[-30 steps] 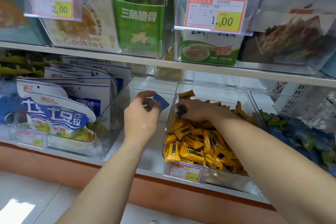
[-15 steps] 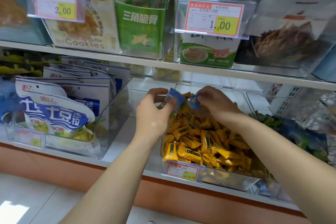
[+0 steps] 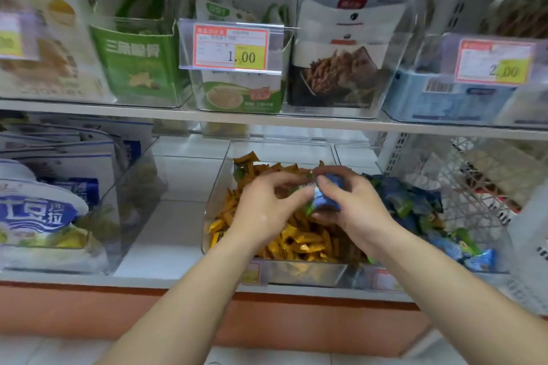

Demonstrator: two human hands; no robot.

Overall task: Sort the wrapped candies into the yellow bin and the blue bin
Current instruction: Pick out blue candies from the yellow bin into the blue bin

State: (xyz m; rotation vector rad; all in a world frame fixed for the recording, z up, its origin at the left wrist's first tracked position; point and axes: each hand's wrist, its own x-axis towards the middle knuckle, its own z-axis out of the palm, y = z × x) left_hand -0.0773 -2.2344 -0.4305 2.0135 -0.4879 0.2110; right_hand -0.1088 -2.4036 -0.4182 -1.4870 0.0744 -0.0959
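Observation:
A clear bin [image 3: 218,183] on the lower shelf holds a heap of yellow wrapped candies [image 3: 299,243]. Right of it a second clear bin [image 3: 364,277] holds blue wrapped candies [image 3: 415,204]. My two hands meet above the yellow heap. My right hand [image 3: 358,210] grips blue wrapped candies [image 3: 324,200] between its fingers and thumb. My left hand [image 3: 267,207] pinches the left end of that blue bunch with its fingertips. How many candies are in the bunch is blurred.
Blue-and-white snack bags [image 3: 44,210] fill a clear bin at the left. A bare shelf gap [image 3: 175,201] lies between that bin and the yellow one. A white wire basket [image 3: 480,186] stands at the right. The upper shelf [image 3: 267,121] carries snack packs and price tags.
Both hands have come together over the yellow heap, and the blue candies that each held are now in one bunch between them. The view has shifted right.

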